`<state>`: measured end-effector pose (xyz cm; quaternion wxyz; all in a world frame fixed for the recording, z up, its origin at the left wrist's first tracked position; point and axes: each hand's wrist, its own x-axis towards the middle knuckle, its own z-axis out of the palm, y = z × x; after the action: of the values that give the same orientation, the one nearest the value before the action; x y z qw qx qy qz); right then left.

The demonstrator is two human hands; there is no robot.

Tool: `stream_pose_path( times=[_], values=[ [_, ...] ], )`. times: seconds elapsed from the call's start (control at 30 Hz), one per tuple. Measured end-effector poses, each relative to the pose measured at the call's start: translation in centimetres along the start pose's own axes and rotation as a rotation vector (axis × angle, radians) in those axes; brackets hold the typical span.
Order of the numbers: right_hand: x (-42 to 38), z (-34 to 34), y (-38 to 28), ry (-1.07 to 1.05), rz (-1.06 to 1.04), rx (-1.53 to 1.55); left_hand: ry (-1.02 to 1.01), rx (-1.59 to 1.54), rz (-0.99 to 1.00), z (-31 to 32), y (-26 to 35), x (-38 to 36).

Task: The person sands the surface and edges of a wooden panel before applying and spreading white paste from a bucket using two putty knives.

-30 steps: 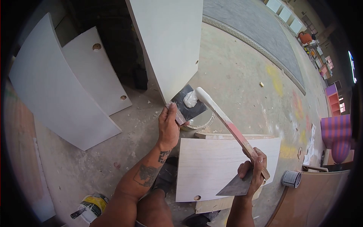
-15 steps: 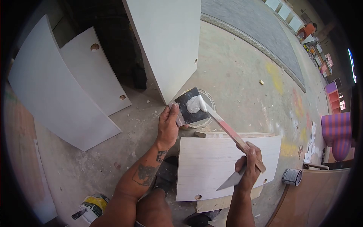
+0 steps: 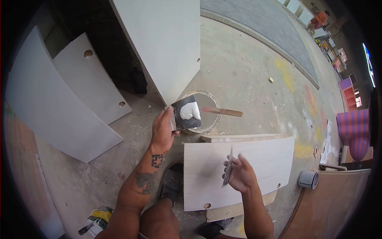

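Note:
My left hand (image 3: 162, 128) is closed on the edge of a black square putty board (image 3: 180, 123). A thick dollop of white putty (image 3: 189, 110) sits on the board. Beneath it stands a round bucket (image 3: 218, 104), partly hidden by the board. A flat wooden stick (image 3: 227, 112) leans across the bucket's rim, its outer end over the floor. My right hand (image 3: 243, 175) has a putty knife (image 3: 228, 173), seen nearly edge-on and somewhat blurred, against its fingers. This hand hovers above a pale wooden panel (image 3: 254, 159) with a hole near each lower corner.
Large white panels (image 3: 167, 36) and a curved white board (image 3: 63, 95) stand at the left and back. A paint tub (image 3: 97, 219) is at lower left. To the right are a grey can (image 3: 306, 179) and a brown curved board (image 3: 330, 199). Far off, a person in orange (image 3: 319, 19) bends over.
My right hand has let go of the wooden stick, which now rests on the bucket, and has moved left with the putty knife. The putty stays on the board in my left hand.

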<state>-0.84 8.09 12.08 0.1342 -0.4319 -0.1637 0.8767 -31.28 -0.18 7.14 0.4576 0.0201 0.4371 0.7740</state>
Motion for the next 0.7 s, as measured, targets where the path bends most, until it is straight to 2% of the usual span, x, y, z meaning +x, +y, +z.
stream_pose_path(
  times=[0.1,0.2,0.33,0.47,0.7],
  values=[
    [-1.7,1.0,1.0,0.151,-0.261,-0.137,-0.018,0.089,0.029,0.3,0.5,-0.1],
    [-0.7,2.4,-1.2,0.081,-0.377,-0.131,-0.046,0.150,0.055,1.4,1.2,-0.5],
    [3.2,5.7,-2.1,0.072,-0.449,-0.244,-0.131,0.195,0.008,3.0,2.5,-2.5],
    [4.4,8.6,-2.2,-0.031,-0.496,-0.154,-0.199,0.334,-0.064,2.9,2.1,-2.8],
    [3.1,9.3,-2.5,0.009,-0.588,-0.174,-0.084,0.566,0.096,3.3,0.4,-2.5]
  ],
)
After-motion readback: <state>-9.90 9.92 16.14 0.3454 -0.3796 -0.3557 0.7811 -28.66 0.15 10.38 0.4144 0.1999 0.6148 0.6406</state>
